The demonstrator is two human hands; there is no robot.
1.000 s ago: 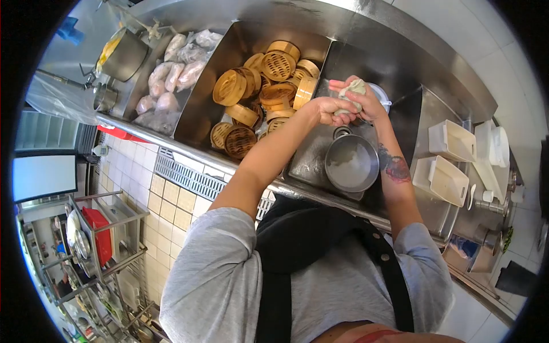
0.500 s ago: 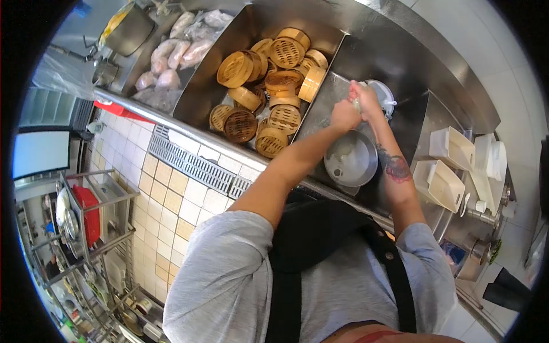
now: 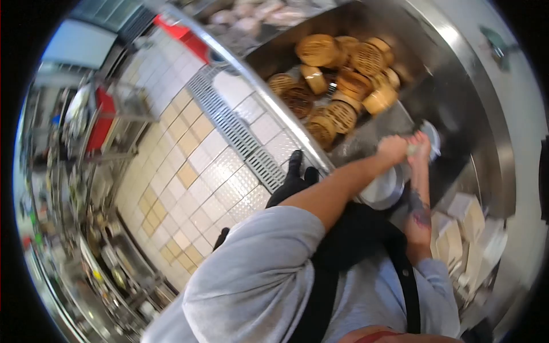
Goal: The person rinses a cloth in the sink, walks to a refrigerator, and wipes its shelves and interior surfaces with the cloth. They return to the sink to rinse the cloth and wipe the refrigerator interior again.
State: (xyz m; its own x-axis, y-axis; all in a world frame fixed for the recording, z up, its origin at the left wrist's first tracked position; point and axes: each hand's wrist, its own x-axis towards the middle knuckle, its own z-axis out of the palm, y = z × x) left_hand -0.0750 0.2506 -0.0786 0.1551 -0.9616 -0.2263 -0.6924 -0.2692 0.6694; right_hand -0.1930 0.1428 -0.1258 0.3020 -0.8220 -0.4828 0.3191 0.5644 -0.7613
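Note:
Both of my hands are closed over the sink, side by side and touching. My left hand [image 3: 393, 149] is a fist around one end of a pale, wet-looking cloth [image 3: 411, 150]. Wrapped round its other side is my right hand [image 3: 421, 147], below which the forearm has a tattoo. Only a small bit of the cloth shows between them; the fingers hide the rest. Beneath my hands and nearer my body sits a round metal pot [image 3: 383, 188], partly hidden by my left forearm. A whitish round container [image 3: 430, 139] lies just beyond my right hand.
Bamboo steamers [image 3: 341, 116] are heaped in the left sink basin. Bagged pale pieces [image 3: 246, 26] lie beyond them. White bins [image 3: 466, 217] stand at the right. A floor drain [image 3: 243, 137], a red container [image 3: 183, 35] and a metal rack [image 3: 128, 117] are at the left.
The view has swung left, showing more floor and shifting the sink rightward. My hands have closed tighter round the cloth, which was bunched and more visible earlier, and are lower, near the pot.

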